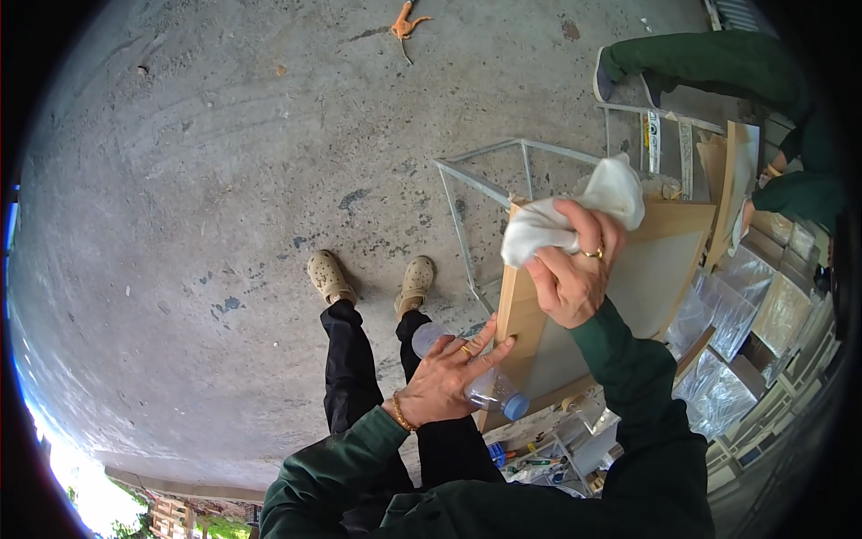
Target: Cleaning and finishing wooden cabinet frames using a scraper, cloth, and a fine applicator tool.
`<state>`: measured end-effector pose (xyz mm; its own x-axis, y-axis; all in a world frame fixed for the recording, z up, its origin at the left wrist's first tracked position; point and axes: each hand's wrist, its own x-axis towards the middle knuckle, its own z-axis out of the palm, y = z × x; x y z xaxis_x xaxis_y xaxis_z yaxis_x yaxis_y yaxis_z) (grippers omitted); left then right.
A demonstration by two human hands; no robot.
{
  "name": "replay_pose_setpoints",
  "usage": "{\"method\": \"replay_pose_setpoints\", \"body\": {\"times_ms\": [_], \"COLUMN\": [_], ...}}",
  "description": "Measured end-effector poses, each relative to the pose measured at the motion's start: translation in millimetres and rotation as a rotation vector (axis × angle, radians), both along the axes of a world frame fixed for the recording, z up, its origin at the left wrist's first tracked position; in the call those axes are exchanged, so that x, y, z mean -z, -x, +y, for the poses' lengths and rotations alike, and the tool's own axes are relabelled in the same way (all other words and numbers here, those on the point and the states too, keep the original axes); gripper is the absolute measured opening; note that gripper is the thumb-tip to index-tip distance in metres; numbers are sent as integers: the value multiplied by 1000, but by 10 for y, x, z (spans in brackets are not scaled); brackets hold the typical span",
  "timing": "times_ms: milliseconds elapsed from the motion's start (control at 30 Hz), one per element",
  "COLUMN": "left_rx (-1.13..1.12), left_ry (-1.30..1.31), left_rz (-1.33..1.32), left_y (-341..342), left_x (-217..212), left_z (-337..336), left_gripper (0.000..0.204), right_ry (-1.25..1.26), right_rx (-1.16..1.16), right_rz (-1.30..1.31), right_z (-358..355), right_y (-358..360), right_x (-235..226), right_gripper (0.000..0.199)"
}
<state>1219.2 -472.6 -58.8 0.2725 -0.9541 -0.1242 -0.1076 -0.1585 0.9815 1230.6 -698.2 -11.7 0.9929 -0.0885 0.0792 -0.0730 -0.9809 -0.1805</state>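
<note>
My right hand (575, 278) grips a bunched white cloth (615, 193), which lies over the upper left corner of a wood-framed panel (519, 314) with a grey middle. In my left hand (438, 384) is a clear plastic bottle (489, 393) with a blue cap, held sideways and partly hidden behind the palm. Two fingers of that hand stretch out to the panel's left edge and seem to touch it. The panel is tilted on a grey metal frame stand (480, 182).
On the right, a person in green (718, 63) has hands by another wooden panel (738, 162). Plastic-wrapped boxes (716, 391) are stacked below. Tools and small items (552, 463) lie beneath my panel. An orange object (409, 25) lies on the concrete floor (224, 180).
</note>
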Motion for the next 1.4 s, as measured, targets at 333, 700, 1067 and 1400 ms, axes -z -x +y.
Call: {"method": "replay_pose_setpoints", "body": {"times_ms": [333,700,1067,1400], "left_rx": [-6,-33,-16,-23], "left_ry": [1,20,-19,-13], "left_rz": [13,21,23,11], "left_y": [14,3,36,11], "left_x": [-5,17,5,-21], "left_z": [0,0,3,-10], "left_gripper": [92,88,83,85], "right_ry": [-3,-9,-37,-99], "right_rx": [21,-27,198,130], "right_rz": [4,35,-55,-109], "right_z": [-21,-28,-162,-309], "right_y": [23,-247,94,157], "right_x": [14,26,117,99], "right_gripper": [12,20,19,16]}}
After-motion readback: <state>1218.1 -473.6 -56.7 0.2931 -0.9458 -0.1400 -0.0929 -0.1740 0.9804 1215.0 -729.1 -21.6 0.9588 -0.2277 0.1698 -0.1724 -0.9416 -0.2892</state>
